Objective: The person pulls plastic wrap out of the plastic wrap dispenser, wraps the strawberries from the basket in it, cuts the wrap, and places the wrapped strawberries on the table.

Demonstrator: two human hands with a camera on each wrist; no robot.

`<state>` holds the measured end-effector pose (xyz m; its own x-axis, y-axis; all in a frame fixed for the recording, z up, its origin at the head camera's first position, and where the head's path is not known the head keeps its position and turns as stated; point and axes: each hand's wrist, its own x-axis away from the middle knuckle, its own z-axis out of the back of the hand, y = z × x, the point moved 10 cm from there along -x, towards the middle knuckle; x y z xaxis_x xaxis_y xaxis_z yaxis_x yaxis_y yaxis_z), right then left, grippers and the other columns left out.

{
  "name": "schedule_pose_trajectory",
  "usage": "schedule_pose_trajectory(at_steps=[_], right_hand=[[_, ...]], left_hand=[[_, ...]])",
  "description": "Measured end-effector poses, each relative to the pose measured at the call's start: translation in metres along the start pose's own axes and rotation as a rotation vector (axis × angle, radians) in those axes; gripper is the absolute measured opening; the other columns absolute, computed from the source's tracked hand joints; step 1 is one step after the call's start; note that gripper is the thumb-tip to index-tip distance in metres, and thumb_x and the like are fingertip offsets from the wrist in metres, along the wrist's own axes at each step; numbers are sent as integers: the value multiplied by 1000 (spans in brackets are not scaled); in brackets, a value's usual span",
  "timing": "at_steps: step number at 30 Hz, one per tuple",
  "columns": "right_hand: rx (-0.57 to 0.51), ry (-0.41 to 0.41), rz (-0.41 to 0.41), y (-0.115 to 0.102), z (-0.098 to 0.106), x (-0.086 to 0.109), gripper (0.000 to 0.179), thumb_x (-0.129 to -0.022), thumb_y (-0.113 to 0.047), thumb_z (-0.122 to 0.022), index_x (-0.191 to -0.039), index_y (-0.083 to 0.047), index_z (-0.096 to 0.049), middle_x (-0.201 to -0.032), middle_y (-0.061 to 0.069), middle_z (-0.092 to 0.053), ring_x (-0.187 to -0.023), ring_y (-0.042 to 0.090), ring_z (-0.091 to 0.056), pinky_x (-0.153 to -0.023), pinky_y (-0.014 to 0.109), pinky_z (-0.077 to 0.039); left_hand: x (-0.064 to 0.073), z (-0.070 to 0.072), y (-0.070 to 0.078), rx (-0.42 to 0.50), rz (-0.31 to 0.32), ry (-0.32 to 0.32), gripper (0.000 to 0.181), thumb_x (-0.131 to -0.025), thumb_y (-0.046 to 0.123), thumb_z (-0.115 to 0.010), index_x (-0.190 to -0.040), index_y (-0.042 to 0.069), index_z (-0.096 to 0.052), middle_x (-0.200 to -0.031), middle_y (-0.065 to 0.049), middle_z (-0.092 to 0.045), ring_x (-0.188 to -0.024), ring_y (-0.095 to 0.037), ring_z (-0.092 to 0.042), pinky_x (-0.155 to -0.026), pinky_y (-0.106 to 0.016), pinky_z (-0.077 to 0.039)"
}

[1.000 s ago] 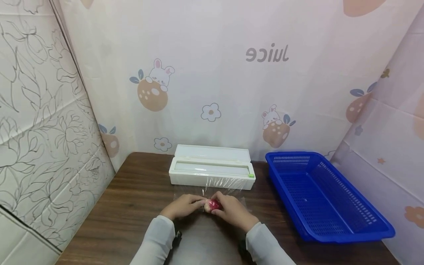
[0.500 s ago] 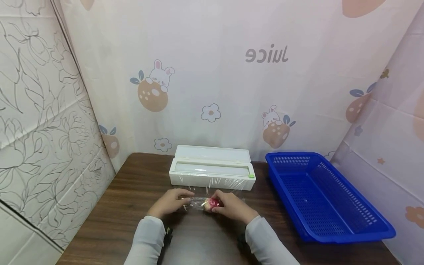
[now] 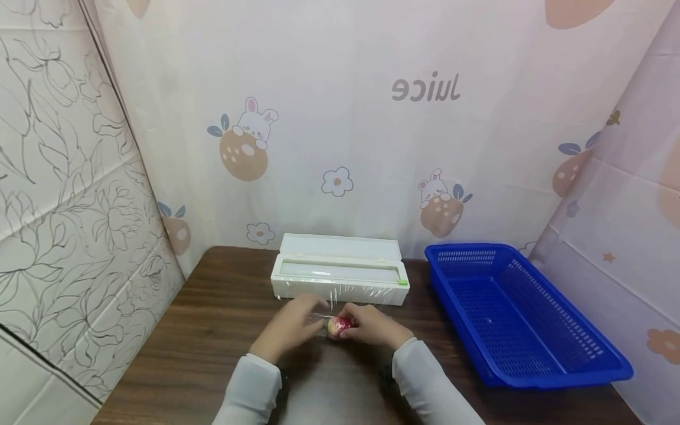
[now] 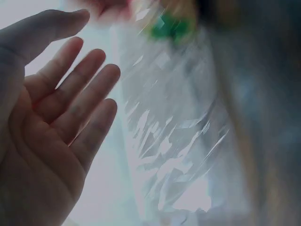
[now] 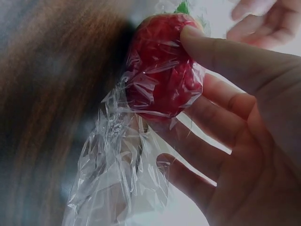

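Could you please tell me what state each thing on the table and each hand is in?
White box: lid raised, standing open at the back.
Green tab: at the box's right end in the head view.
Clear film: loose and crumpled beyond the fruit.
Red fruit: covered in film, held.
Right hand: gripping the fruit.
Left hand: holding nothing, fingers extended.
Blue basket: upright, open on top.

Plain white sleeves (image 3: pixel 248 386), black wrist-worn gear (image 3: pixel 284 378)
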<state>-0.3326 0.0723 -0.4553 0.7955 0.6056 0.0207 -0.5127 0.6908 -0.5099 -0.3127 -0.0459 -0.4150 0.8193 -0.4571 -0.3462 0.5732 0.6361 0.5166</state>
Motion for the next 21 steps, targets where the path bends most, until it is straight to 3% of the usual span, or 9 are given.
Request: schedule_pose_trajectory(at_steps=[3, 7, 15, 21], right_hand=[[-15, -5, 5, 3, 1, -1, 30, -82, -35, -70, -104, -18, -60, -89, -7, -65, -75, 4, -54, -68, 28, -51], [-11, -8, 17, 5, 1, -2, 31, -81, -36, -71, -105, -19, -62, -88, -8, -64, -74, 4, -54, -68, 26, -50], [-9, 15, 56, 4, 5, -6, 30, -81, -32, -72, -105, -14, -70, -91, -4, -63, -81, 13, -54, -72, 29, -49], [46, 56, 93, 6, 5, -6, 28, -85, -28, -67, -109, -14, -69, -95, -4, -66, -84, 7, -54, -77, 32, -51]], left_hand=[[-3, -23, 8, -18, -8, -64, 25, -83, 23, -69, -104, 12, -61, -100, -1, -63, -94, -13, -57, -83, -38, -52], [-3, -39, 3, -74, 40, -96, 27, -80, 28, -72, -101, 16, -61, -95, 3, -60, -84, -7, -55, -75, -33, -53], [-8, -40, -3, -129, 40, -62, 25, -82, 32, -70, -101, 17, -63, -96, 5, -64, -89, -10, -55, -80, -38, -52], [-12, -41, -9, -125, 55, -69, 23, -85, 34, -65, -100, 17, -63, -94, 3, -64, -83, -9, -54, -76, -38, -52]])
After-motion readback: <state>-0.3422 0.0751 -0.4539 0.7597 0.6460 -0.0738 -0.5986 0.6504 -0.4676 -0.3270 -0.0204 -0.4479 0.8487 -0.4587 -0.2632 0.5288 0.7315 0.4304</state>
